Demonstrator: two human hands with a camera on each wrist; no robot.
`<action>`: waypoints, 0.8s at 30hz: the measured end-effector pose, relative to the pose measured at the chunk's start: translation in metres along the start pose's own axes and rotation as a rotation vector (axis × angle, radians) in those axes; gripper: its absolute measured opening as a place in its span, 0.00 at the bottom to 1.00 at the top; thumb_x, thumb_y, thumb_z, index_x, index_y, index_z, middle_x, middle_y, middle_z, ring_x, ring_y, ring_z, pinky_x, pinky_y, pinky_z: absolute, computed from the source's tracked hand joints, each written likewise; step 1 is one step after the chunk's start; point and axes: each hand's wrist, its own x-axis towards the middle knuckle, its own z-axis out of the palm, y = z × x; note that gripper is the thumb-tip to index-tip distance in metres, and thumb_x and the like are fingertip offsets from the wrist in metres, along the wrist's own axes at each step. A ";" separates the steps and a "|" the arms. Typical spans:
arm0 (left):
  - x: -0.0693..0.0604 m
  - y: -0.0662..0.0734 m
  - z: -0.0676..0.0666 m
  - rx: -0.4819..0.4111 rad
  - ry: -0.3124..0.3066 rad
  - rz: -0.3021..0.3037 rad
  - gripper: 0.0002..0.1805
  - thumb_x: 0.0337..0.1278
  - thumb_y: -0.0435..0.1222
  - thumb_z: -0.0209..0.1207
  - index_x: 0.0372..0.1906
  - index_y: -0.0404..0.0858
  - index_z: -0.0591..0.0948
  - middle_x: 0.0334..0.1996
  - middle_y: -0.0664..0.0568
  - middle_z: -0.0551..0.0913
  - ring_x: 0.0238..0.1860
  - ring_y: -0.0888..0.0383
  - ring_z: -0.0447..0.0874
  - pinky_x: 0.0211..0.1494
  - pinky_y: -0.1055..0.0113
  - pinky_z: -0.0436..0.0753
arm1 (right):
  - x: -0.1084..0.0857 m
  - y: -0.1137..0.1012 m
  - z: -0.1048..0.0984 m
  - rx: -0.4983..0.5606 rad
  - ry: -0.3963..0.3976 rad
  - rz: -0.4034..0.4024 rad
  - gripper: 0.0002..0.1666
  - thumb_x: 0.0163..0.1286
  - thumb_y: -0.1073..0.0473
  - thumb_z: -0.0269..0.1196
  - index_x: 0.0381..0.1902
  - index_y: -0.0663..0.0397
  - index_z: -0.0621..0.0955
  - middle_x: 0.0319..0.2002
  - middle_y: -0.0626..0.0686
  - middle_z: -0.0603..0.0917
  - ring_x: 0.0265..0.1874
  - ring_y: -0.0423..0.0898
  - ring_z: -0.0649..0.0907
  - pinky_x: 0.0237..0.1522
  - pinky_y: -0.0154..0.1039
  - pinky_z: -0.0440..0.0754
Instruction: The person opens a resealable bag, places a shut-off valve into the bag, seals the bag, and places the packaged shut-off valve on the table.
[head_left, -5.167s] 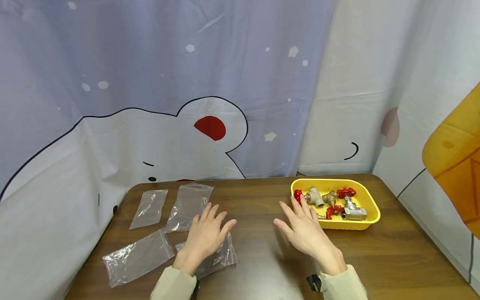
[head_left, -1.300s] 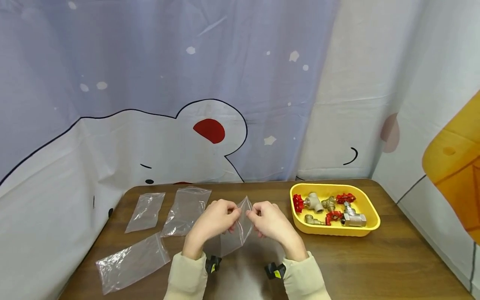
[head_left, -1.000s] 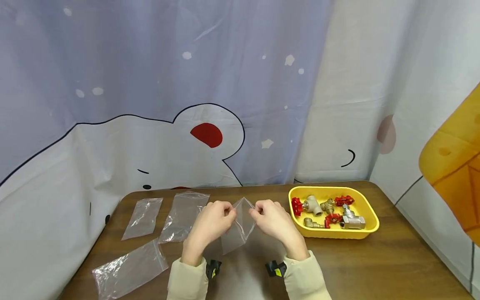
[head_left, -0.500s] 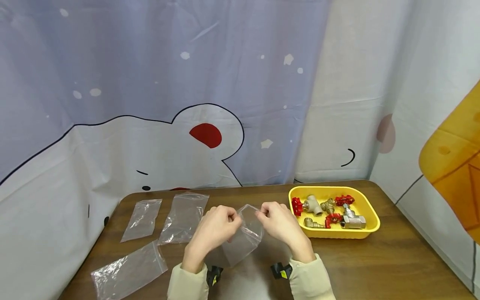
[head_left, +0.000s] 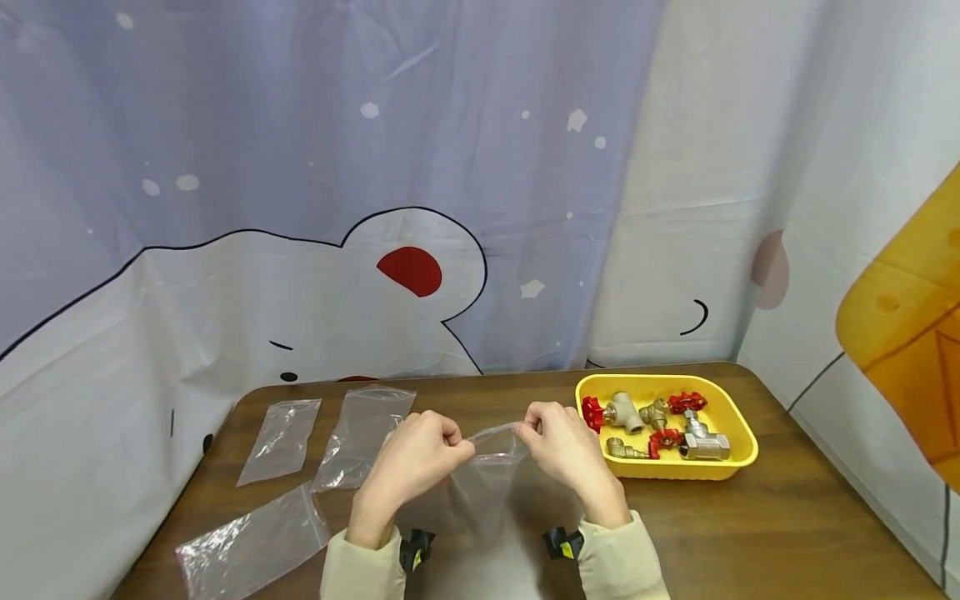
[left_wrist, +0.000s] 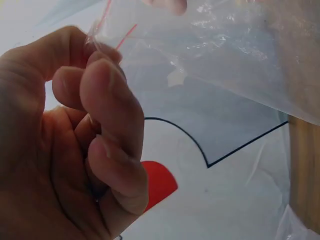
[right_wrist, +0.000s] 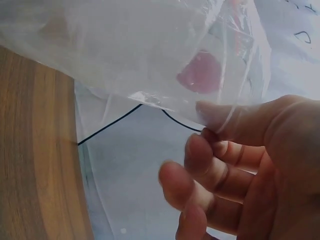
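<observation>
a clear plastic bag (head_left: 489, 483) is held up by two hands near the lower middle of the frame, over the brown table (head_left: 787, 533). one edge of the bag is pinched by the left hand (head_left: 412, 458), and the other edge is pinched by the right hand (head_left: 564, 450). in both wrist views the fingers are seen to be bent, and the thin plastic is held between thumb and finger. the top of the bag is spread into a gap between the hands. a pink line is seen on the bag in the left wrist view. on the left side of the frame, more bags are laid flat on the table: a small bag (head_left: 281, 440), a wider bag (head_left: 369, 429) just beside it, partly hidden by the left hand, and a long bag (head_left: 255, 542) at the lower left. at the right of the frame, a yellow tray (head_left: 667, 471) is set near the back of the table. a grey valve (head_left: 624, 412), a silver valve (head_left: 705, 446) and some brass parts (head_left: 625, 449) are held in it, and red handles (head_left: 592, 413) are seen there too. the back of the frame is filled by a curtain (head_left: 300, 100) with white spots and a drawn white animal. both wrists are covered by pale sleeves (head_left: 363, 567).
</observation>
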 end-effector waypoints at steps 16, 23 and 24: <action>-0.007 -0.006 -0.010 0.086 -0.042 0.001 0.15 0.45 0.37 0.57 0.10 0.49 0.70 0.03 0.66 0.67 0.09 0.65 0.71 0.22 0.63 0.69 | 0.002 -0.002 0.008 0.044 -0.007 -0.034 0.17 0.63 0.53 0.69 0.18 0.45 0.76 0.13 0.43 0.71 0.16 0.41 0.71 0.19 0.39 0.67; -0.007 -0.010 -0.010 0.115 -0.064 -0.019 0.16 0.49 0.39 0.57 0.11 0.49 0.68 0.09 0.63 0.61 0.14 0.65 0.60 0.20 0.65 0.62 | 0.001 -0.009 0.011 0.007 -0.010 -0.032 0.16 0.64 0.51 0.68 0.18 0.43 0.76 0.16 0.42 0.73 0.18 0.42 0.72 0.19 0.40 0.68; -0.007 -0.010 -0.010 0.114 -0.073 -0.020 0.16 0.50 0.39 0.57 0.12 0.49 0.69 0.09 0.63 0.61 0.14 0.64 0.60 0.20 0.64 0.62 | 0.001 -0.010 0.011 0.003 -0.012 -0.030 0.16 0.64 0.51 0.67 0.19 0.42 0.76 0.16 0.42 0.73 0.18 0.42 0.72 0.19 0.40 0.68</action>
